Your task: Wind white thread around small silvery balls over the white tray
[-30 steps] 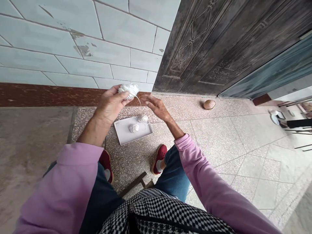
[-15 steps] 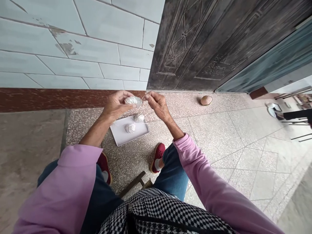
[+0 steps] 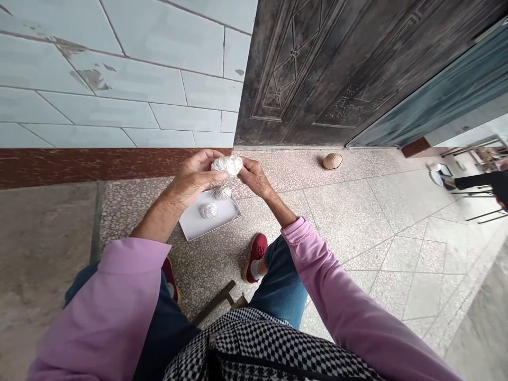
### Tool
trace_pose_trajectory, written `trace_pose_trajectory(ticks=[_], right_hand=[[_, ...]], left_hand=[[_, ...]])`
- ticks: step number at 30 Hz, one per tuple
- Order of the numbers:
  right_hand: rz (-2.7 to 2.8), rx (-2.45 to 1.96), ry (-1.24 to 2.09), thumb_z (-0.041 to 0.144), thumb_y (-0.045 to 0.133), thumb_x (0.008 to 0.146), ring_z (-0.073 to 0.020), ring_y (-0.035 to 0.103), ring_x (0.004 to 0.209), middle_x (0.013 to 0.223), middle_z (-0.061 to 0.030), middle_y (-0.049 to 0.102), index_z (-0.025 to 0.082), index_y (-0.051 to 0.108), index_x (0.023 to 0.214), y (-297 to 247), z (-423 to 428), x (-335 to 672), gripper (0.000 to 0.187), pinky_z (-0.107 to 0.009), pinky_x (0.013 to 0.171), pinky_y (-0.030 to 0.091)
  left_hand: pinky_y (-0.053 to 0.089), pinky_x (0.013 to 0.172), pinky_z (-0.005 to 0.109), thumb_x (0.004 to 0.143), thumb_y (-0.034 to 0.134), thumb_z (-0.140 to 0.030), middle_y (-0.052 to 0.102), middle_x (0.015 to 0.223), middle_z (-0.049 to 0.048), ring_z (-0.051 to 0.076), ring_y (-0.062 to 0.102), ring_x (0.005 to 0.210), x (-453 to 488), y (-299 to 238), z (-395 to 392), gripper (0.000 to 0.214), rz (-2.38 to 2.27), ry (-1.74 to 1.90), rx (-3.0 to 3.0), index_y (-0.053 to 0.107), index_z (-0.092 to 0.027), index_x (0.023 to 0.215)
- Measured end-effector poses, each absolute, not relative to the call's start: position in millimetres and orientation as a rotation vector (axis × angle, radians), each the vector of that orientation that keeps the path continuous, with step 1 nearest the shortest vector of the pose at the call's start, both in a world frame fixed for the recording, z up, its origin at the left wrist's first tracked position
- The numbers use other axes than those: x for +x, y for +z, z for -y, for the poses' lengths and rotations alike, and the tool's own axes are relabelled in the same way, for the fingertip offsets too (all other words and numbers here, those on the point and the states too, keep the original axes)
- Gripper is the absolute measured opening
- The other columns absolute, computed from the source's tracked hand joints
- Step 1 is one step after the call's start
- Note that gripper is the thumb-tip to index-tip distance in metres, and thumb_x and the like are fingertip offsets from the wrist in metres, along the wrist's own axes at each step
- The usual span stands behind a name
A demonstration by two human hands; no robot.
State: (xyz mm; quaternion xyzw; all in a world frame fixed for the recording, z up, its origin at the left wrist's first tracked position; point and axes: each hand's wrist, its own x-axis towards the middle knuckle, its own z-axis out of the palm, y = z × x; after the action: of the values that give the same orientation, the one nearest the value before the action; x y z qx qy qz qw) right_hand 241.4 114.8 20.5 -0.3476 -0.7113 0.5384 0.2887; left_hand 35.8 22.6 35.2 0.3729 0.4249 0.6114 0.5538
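I hold a small white ball of thread [image 3: 227, 165] up in front of me, over the floor. My left hand [image 3: 194, 177] is closed around its left side. My right hand [image 3: 254, 177] pinches the ball's right side, fingers pressed together against it. Below the hands a flat white tray [image 3: 194, 225] lies on the speckled floor with two more white thread balls on it, one [image 3: 208, 210] in the middle and one [image 3: 223, 192] at the far edge, partly behind my fingers.
A tiled wall with a red base strip stands ahead and a dark carved door [image 3: 317, 69] at the right. A round tan object [image 3: 332, 160] lies by the door sill. My red shoes [image 3: 256, 253] rest near the tray. Furniture legs show at far right.
My right hand went from spread and apart to pinching at the ball, and has now closed onto its right side. Both hands have dropped slightly lower, nearer the tray.
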Motion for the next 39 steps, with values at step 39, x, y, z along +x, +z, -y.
trace_pose_trajectory(ticks=[39], right_hand=[[2.197,-0.766,1.484,0.094,0.080,0.119,-0.0258,0.057,0.091,0.084,-0.0006,0.057,0.023,0.081,0.100,40,-91,240,0.074,-0.038,0.089,0.050]], left_hand=[[0.074,0.106,0.042,0.057,0.104,-0.026,0.091,0.107,0.0032,0.030,0.087,0.113,7,27,-35,0.053,-1.305,1.708,0.720,0.087,-0.026,0.107]])
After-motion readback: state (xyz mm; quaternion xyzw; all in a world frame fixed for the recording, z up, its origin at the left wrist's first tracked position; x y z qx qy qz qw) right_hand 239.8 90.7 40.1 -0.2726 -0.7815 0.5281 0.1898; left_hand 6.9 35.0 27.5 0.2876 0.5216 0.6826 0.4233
